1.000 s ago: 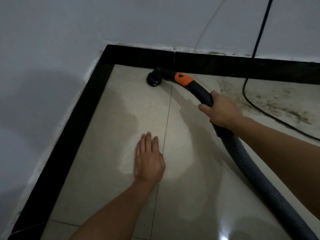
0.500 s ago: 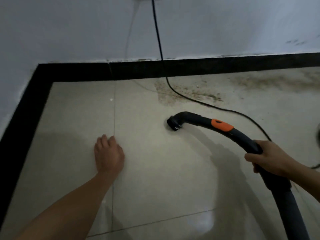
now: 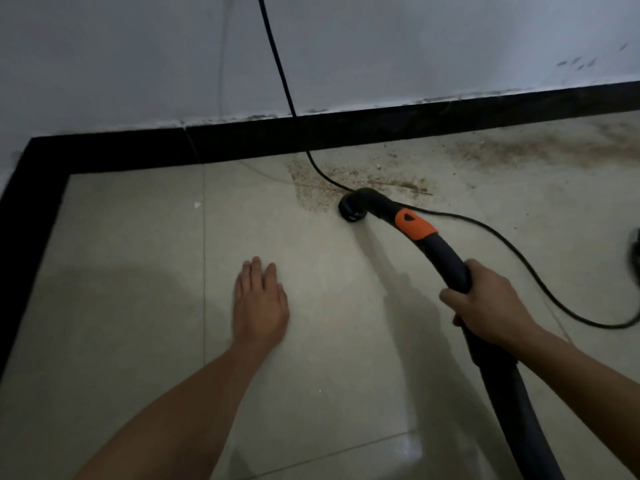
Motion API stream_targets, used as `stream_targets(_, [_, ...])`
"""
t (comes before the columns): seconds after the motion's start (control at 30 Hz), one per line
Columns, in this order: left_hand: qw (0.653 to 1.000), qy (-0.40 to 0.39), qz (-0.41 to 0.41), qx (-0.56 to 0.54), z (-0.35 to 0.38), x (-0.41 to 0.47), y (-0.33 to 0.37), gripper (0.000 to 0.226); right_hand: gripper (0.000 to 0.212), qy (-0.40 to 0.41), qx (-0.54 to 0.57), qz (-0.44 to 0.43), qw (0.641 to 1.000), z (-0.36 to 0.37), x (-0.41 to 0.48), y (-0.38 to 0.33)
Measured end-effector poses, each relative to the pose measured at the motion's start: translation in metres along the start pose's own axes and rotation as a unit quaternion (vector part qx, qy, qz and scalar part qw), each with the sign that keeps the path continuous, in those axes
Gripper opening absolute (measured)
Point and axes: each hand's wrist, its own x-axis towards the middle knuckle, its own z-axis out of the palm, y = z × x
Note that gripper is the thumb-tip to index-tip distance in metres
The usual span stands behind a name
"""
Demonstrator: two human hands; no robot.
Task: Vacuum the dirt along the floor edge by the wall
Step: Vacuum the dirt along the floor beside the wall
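My right hand grips the black curved handle of the vacuum hose, which has an orange band. The round nozzle sits on the floor at the near edge of a patch of brown dirt. More dirt lies along the black skirting to the right. My left hand rests flat on the beige tile, fingers straight, left of the nozzle.
A black power cord hangs down the white wall, crosses the dirt behind the nozzle and loops right across the floor. Black skirting also runs along the left wall. A dark object shows at the right edge.
The nozzle has left the corner, swung right across the tile and then forward to the dirt patch by the cord. My left hand stayed flat on the floor while my view turned right.
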Motion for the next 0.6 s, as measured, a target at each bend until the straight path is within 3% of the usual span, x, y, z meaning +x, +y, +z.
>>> stream_targets(0.6, [0.999, -0.025, -0.028, 0.011, 0.001, 0.001, 0.001, 0.048, 0.02, -0.013, 0.099, 0.005, 0.995, 0.029, 0.132, -0.08])
